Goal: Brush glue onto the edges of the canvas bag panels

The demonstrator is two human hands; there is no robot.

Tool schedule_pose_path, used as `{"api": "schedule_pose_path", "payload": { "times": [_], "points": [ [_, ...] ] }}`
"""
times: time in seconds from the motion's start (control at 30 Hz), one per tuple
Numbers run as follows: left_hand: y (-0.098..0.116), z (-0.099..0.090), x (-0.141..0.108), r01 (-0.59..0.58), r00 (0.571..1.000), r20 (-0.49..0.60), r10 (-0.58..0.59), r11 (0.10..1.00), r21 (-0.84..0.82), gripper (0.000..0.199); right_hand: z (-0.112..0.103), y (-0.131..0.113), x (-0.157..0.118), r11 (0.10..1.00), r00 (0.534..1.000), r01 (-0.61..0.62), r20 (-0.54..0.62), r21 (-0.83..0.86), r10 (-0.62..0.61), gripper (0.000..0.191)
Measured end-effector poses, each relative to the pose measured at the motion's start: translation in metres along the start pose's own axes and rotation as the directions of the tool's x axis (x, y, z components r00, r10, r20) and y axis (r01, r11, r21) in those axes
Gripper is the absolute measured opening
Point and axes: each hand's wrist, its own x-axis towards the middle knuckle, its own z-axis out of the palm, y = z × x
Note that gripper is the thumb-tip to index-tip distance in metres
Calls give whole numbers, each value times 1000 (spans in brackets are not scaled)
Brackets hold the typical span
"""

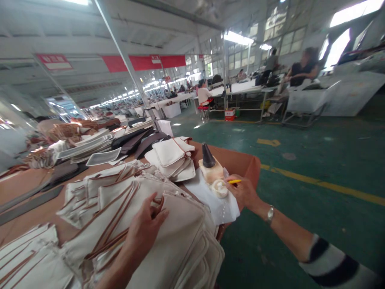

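Observation:
My left hand (147, 224) lies over a stack of cream bag pieces (186, 216) with brown edging. Its curled fingers hold the brown-trimmed edge of the top piece. My right hand (244, 192) is closed around a thin yellow-handled tool (234, 181); its tip is hidden at a small round dish (220, 188) of white paste, probably glue. Behind the dish a black cone-shaped nozzle (208, 155) stands on a pale block-like container (212, 171). Both rest on a white sheet (224, 210) spotted with white drops.
Cream flat pieces (170, 154) are stacked behind my left hand. Dark strips (33, 200) and more bag parts cover the brown table to the left. The table's raised brown edge (240, 162) borders a green floor (300, 168). Co-workers sit at far tables.

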Motion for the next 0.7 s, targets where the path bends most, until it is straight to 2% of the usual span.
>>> {"api": "schedule_pose_path", "payload": {
  "times": [0.07,0.23,0.33,0.43,0.5,0.57,0.63,0.7],
  "points": [
    [6,0,-4,-42,999,8,42,998,-55,82,-4,-2,-8,999,999,34,22,-8,-34,27],
    [10,1,-12,-90,992,82,100,989,-115,34,-19,-16,-35,995,994,97,44,-7,-97,25],
    [7,1,-17,-85,994,57,94,987,-135,29,-26,-19,-38,999,999,43,-32,-15,-44,31],
    [10,-1,-23,-89,995,32,96,982,-165,29,-30,-28,-29,999,998,-5,-65,-32,3,39],
    [14,-1,-27,-109,993,26,117,974,-197,28,-33,-46,-21,999,996,-23,-86,-26,21,41],
    [16,-1,-31,-148,987,20,157,961,-233,27,-36,-76,-14,996,985,-66,-154,63,75,38],
    [16,1,-34,-183,982,6,191,949,-256,26,-38,-114,-8,958,969,-77,-204,276,136,35],
    [15,5,-36,-199,979,-6,204,948,-248,24,-38,-150,-5,885,973,-17,-197,464,122,31]
  ]
}}
